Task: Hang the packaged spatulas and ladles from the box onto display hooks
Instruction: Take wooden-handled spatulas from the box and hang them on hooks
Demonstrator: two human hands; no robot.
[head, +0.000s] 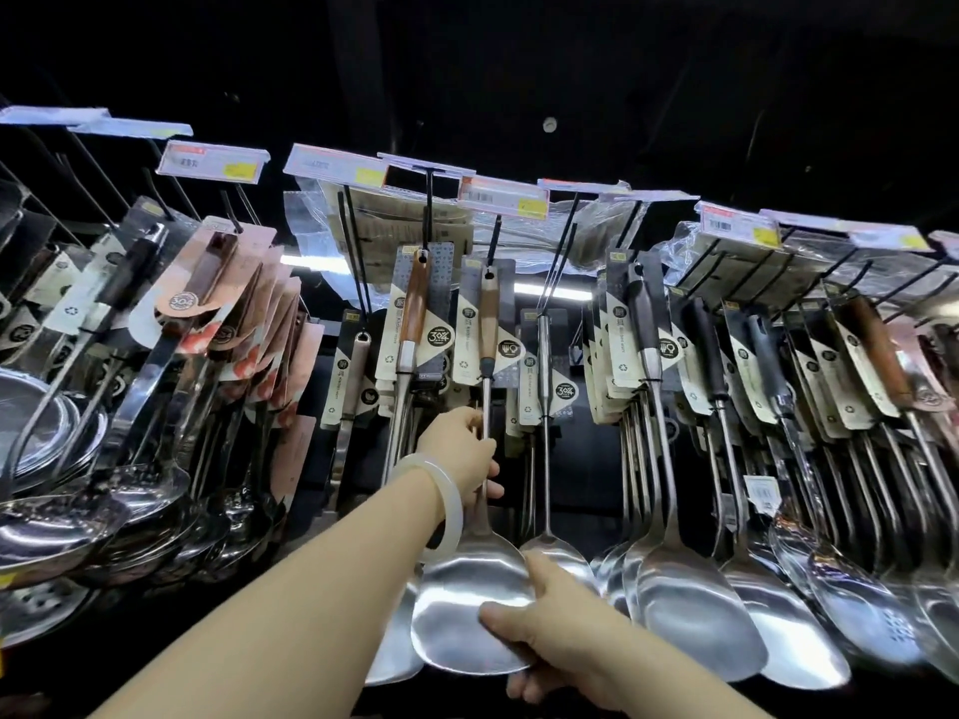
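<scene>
Our left hand pinches the spatula shaft, our right hand grips its blade; if we tilt it, the card could slip off the hook.

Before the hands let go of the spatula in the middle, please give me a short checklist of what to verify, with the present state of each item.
1. Left hand grips the shaft of the spatula: ok.
2. Right hand holds the blade's lower edge: ok.
3. Handle hole sits on the hook: appears so, but cannot tell how far back.
4. Package card hangs straight behind the handle: ok.
5. Blade clear of the neighbouring spatula on the right: cannot tell, they overlap in view.
6. Price tag above the hook matches this item: cannot tell, print is blurred.
</scene>
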